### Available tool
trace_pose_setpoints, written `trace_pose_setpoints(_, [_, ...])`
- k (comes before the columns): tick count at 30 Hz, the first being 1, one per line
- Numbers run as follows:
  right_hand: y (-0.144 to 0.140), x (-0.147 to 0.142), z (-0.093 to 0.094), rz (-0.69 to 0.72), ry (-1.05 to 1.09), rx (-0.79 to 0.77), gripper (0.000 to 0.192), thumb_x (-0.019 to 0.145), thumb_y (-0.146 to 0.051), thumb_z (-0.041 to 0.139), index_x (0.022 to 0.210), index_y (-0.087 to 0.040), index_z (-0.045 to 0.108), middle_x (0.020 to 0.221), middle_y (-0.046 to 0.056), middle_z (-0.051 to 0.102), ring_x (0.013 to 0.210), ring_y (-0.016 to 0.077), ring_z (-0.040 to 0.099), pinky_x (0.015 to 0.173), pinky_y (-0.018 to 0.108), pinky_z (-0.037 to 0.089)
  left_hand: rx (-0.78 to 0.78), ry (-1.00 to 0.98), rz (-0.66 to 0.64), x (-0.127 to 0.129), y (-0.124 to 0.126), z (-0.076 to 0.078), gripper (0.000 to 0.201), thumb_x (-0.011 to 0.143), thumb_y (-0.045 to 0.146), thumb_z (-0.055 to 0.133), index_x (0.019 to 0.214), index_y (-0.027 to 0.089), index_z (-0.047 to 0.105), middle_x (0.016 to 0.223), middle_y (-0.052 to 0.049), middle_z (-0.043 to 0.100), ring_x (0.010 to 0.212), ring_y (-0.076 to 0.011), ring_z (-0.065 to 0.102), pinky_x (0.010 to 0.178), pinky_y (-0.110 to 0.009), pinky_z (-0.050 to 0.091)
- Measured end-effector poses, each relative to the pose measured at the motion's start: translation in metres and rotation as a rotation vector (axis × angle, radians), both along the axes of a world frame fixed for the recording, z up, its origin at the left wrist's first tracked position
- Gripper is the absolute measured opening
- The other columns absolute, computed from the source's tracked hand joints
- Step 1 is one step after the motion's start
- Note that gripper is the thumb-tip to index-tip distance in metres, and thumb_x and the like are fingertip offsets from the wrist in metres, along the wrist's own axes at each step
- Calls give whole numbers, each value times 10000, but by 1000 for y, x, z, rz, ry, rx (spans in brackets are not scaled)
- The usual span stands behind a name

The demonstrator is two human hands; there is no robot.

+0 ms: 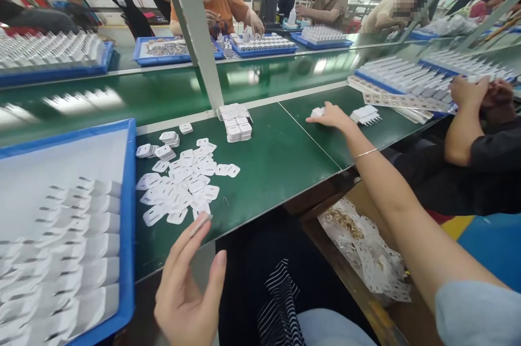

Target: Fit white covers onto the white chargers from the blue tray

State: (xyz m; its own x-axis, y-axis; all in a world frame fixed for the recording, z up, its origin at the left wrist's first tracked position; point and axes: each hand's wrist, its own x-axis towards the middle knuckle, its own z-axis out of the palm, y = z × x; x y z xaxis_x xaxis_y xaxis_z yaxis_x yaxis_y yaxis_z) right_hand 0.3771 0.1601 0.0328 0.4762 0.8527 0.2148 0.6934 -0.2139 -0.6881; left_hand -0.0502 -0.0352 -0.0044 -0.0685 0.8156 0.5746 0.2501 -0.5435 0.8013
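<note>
So the left hand (189, 286) is up close, palm turned inward, fingers held fairly close together and the thumb spread well away from them. There's a thin light sliver (207, 217) right at the fingertips, edge-on, so I can't tell exactly what it is. Just past it is a messy pile of white cards (179, 183) on the green bench (268, 167), with some short stacks (165, 145) behind it and a neater white block (236, 122) farther back.

The right hand (336, 117) is way out across the bench, past the thin white line. A small white piece (318, 111) sits between its thumb and fingers; can't tell if they're really pinching it. Near that hand there's a spiky white part (365, 115).

Off to the left is a blue-rimmed tray (131, 216) with rows of white housings (97, 259). A co-worker's hands (472, 91) are busy over at the right.
</note>
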Motion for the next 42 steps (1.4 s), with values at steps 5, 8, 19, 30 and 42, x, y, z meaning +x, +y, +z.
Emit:
trace_pose_setpoints(5, [-31,-15,-27,52,72,122,507,607,-343,870,990,-149,600,1188,215,666,1209,298,583,1012,373,434,-259,-52,-88,29,7,-7,464,867,183,722,1314,295,668,1399,-63,635,1352,-255,580,1193,-418,456])
trace_pose_setpoints(8, [-72,-73,-35,209,139,171,700,631,-371,875,1224,-154,573,1256,169,661,1109,275,642,960,380,495,-447,-186,-225,54,7,-11,519,880,264,726,1382,322,603,1528,-78,532,1382,-271,560,1191,-419,444])
trace_pose_setpoints(19, [-230,-241,-80,577,500,302,966,790,-155,720,1574,-433,230,1599,56,366,1478,337,381,1219,575,359,-670,-344,-229,86,-8,-9,570,830,300,767,1377,248,616,1409,-103,646,1318,-293,612,1149,-458,486])
trace_pose_setpoints(30, [-186,-235,-41,1069,619,206,532,893,-208,620,1417,-280,555,1463,100,578,1382,292,522,1172,492,410,-529,-438,34,40,-4,-19,480,803,298,804,1265,220,702,1273,-85,729,1191,-261,689,1096,-420,528])
trace_pose_setpoints(42, [23,-268,3,1296,-210,-313,263,710,-55,779,948,-161,740,951,44,593,793,156,535,733,287,412,84,107,129,4,24,-12,392,747,183,826,1129,214,744,1184,-81,763,1103,-248,729,996,-415,593])
